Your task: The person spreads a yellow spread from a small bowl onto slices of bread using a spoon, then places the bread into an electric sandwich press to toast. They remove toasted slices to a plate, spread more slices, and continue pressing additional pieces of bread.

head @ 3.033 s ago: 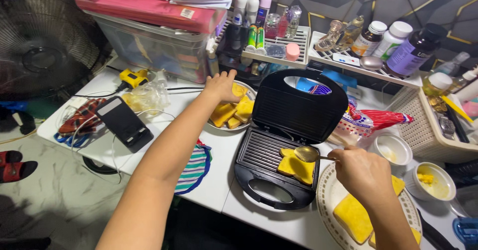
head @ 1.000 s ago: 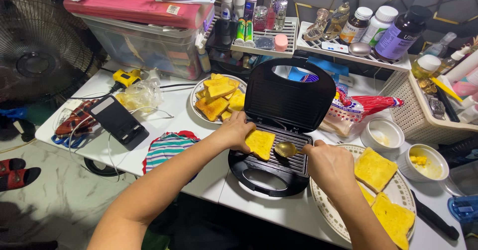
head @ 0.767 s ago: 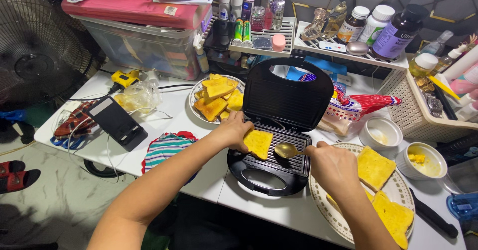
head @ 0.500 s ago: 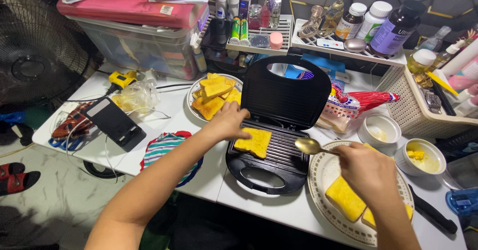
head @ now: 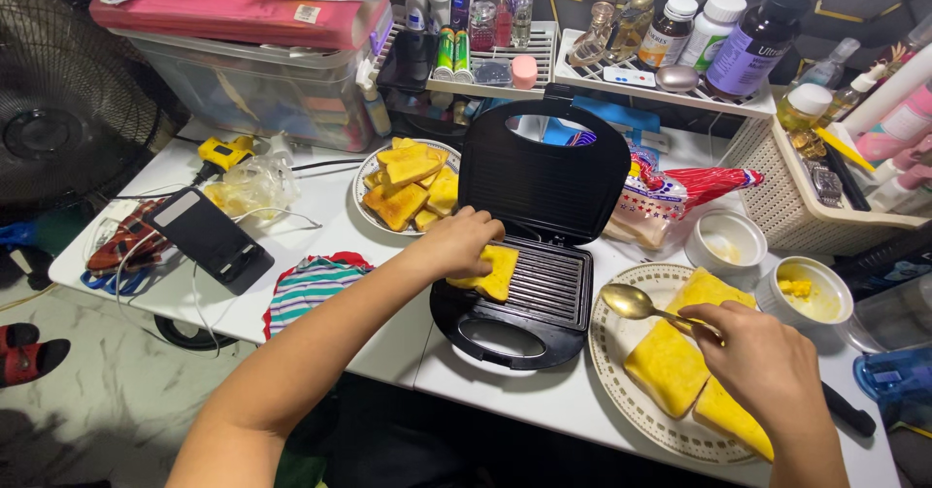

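Right hand (head: 767,367) w/ shiny spoon (head: 636,302) moved off ribbed grill (head: 549,284).

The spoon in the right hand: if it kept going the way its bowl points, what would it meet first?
Probably the sandwich press, near its ribbed plate; the spoon in the right hand points left toward it, though height is hard to judge.

I see a red-and-white printed bread bag (head: 680,197) at two o'clock from my sandwich press (head: 529,255), labelled bottles (head: 748,36) (brown, white, purple) at one o'clock, and a dark blank phone screen (head: 209,238) at nine.
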